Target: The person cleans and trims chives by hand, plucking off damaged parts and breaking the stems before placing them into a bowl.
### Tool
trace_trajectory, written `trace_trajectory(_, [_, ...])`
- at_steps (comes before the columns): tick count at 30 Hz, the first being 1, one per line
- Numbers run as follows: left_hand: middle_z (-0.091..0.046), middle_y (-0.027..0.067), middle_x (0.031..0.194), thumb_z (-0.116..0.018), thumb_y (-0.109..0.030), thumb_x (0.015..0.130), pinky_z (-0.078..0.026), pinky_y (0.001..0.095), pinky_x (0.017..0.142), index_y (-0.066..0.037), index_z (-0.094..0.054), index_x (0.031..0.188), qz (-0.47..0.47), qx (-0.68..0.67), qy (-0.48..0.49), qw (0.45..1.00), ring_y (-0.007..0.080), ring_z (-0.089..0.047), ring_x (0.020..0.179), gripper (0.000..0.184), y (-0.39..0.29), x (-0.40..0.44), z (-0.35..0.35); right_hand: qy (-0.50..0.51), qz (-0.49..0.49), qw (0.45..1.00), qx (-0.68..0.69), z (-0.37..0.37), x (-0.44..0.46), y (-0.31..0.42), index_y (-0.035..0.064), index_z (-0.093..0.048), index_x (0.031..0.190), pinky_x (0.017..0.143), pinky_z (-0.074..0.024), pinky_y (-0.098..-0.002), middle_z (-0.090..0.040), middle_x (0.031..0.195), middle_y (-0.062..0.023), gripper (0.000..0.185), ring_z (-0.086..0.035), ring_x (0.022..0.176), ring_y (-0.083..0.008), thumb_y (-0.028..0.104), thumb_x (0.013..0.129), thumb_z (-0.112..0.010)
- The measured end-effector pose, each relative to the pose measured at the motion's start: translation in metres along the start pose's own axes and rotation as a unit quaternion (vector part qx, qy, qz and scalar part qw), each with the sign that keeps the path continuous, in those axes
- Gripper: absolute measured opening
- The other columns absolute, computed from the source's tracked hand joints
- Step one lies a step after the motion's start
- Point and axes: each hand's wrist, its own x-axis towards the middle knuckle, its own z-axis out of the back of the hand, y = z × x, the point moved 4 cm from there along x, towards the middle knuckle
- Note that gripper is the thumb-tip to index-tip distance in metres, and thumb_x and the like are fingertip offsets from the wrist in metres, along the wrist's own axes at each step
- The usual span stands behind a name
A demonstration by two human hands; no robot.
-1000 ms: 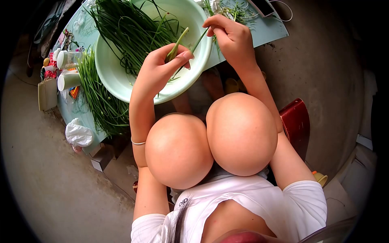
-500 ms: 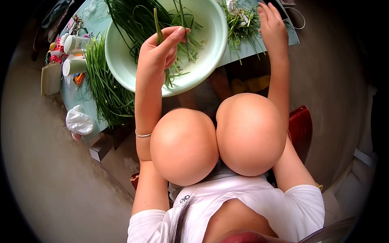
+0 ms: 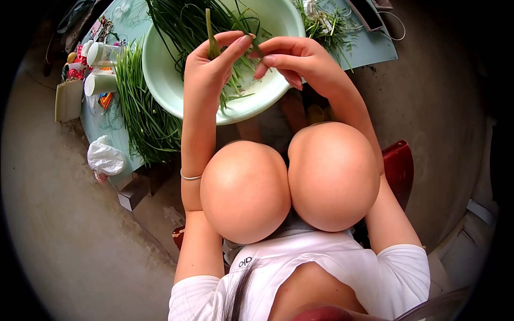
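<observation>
Over a pale green basin [image 3: 176, 104], my left hand [image 3: 206, 67] is closed on garlic chives [image 3: 212, 44]; a thick stalk stands up between its fingers. Close beside it on the right, my right hand [image 3: 297, 59] pinches a dark green chive blade at thumb and forefinger, its other fingers loosely curled. The two sets of fingertips almost meet. A large bunch of chives [image 3: 174, 27] lies in the basin behind my left hand, with cut or loose bits on the basin floor. Part of the bunch is hidden by my hand.
Another thick bundle of chives [image 3: 142, 115] lies on the table at the left. Two cups [image 3: 100, 84] and a crumpled white bag [image 3: 104, 155] are near it. Chive scraps [image 3: 332, 29] and a phone-like device [image 3: 367, 13] with a cable sit at the right. My raised knees [image 3: 334, 176] are below the basin.
My right hand has moved left from the scrap pile to the basin and now pinches a chive blade by my left hand. My left hand stays nearly in place.
</observation>
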Motion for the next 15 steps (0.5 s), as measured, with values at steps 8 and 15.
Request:
trace_trajectory(8, [-0.047, -0.0077, 0.055, -0.064, -0.015, 0.085, -0.017, 0.0173, 0.039, 0.0, -0.064, 0.099, -0.017, 0.004, 0.024, 1.0, -0.0027, -0.026, 0.041, 0.02, -0.002, 0.002, 0.001, -0.125, 0.075, 0.988, -0.047, 0.021, -0.007, 0.007, 0.0024, -0.061, 0.103, 0.042, -0.0353, -0.0159, -0.068, 0.084, -0.0082, 0.018, -0.042, 0.046, -0.0021, 0.009, 0.088, -0.053])
trace_trajectory(15, [-0.05, -0.006, 0.056, -0.056, -0.012, 0.09, -0.017, 0.0163, 0.038, 0.001, -0.063, 0.101, -0.071, -0.075, 0.031, 0.994, -0.0021, -0.024, 0.04, 0.018, -0.026, 0.001, 0.0, -0.244, 0.029, 0.893, -0.377, 0.063, -0.012, 0.01, 0.0041, -0.049, 0.125, 0.056, -0.0463, -0.0189, -0.065, 0.102, -0.0063, 0.038, -0.057, 0.064, -0.006, 0.012, 0.088, -0.057])
